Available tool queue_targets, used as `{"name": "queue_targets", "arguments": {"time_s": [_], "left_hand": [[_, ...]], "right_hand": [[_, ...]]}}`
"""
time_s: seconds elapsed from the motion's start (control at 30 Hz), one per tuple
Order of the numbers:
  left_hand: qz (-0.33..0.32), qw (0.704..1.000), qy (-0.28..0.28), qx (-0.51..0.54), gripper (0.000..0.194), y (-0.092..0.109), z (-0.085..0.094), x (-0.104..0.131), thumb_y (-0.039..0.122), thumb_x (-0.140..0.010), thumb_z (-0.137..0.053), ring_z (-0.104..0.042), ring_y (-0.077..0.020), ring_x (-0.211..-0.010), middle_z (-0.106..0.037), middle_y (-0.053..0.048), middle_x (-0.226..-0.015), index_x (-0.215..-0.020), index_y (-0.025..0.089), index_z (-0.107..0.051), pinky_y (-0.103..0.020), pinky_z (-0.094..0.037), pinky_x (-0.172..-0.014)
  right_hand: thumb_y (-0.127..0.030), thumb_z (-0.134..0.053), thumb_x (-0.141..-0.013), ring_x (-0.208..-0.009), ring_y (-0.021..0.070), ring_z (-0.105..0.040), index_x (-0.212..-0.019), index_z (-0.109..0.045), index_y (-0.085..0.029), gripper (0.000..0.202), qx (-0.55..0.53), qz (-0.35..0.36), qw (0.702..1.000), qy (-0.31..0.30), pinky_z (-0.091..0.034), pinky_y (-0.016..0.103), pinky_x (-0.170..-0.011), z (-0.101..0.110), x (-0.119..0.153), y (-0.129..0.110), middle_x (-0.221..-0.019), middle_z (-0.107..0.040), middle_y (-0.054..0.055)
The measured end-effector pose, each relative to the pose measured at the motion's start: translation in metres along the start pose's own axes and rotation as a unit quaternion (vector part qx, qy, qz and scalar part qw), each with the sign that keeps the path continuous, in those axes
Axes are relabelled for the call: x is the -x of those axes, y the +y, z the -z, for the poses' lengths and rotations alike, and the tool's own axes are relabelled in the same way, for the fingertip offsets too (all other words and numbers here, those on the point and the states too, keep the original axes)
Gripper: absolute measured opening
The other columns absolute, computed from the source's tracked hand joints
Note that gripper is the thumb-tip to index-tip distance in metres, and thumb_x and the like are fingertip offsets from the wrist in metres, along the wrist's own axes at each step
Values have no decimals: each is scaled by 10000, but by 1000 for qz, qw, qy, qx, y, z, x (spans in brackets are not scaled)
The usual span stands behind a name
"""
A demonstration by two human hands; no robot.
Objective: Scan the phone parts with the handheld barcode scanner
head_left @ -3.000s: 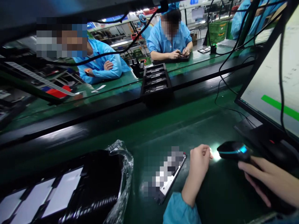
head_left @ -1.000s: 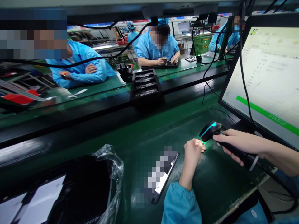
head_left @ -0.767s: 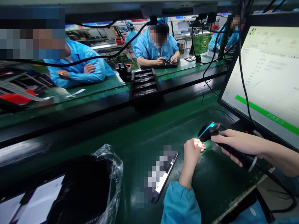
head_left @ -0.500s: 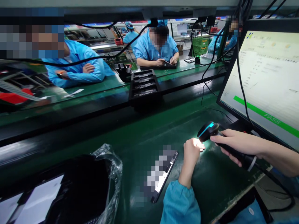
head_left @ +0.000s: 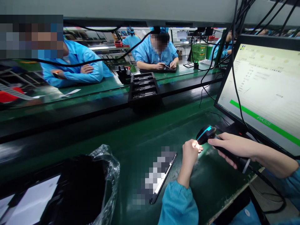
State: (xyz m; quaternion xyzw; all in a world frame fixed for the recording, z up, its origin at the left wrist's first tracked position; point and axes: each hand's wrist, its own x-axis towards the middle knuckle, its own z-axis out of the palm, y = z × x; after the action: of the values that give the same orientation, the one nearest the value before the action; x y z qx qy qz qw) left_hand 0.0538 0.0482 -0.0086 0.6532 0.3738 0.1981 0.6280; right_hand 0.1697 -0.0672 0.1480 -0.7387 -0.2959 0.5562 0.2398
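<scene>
My right hand (head_left: 231, 148) is wrapped round the handle of a black barcode scanner (head_left: 206, 134) with a blue stripe. Its head points down and left, and its light falls on the fingers of my left hand (head_left: 191, 151). That hand is curled close under the scanner head, just above the green table (head_left: 131, 134); whatever it may hold is hidden by the fingers. Left of my left wrist lies a flat, slim device (head_left: 161, 181), dark at the edges with a white strip, partly blurred out.
A monitor (head_left: 264, 84) showing a green PASS bar stands at right. At lower left is a black tray (head_left: 82, 187) with white sheets and clear plastic wrap (head_left: 112, 175). A black slotted tray (head_left: 144, 87) sits farther back. Cables hang in front; co-workers sit opposite.
The camera view has tilted and shifted slightly, so the scene sits a little lower and the monitor farther left. Both hands and the scanner keep nearly the same pose.
</scene>
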Motion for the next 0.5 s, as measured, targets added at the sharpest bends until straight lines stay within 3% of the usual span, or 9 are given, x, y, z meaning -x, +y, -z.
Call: {"name": "queue_targets", "arguments": {"time_s": [0.2, 0.5], "left_hand": [[-3, 1000, -1, -3, 150, 1, 1, 0, 73, -732, -527, -733, -197, -659, -734, -40, -655, -699, 171, -636, -236, -549, -567], [-20, 1000, -6, -7, 151, 0, 2, 1, 85, -724, -523, -724, -196, -638, -728, -32, -641, -672, 180, -629, -229, -524, -553]], "right_hand": [[-707, -459, -890, -351, 130, -496, -611, -454, -184, 593, 7, -18, 1000, 9, -415, 210, -363, -4, 5, -9, -419, -496, 1], [-720, -481, -873, -363, 142, -515, -636, -470, -184, 586, -1, -12, 1000, 11, -419, 225, -354, -4, 1, -6, -454, -515, -6]]}}
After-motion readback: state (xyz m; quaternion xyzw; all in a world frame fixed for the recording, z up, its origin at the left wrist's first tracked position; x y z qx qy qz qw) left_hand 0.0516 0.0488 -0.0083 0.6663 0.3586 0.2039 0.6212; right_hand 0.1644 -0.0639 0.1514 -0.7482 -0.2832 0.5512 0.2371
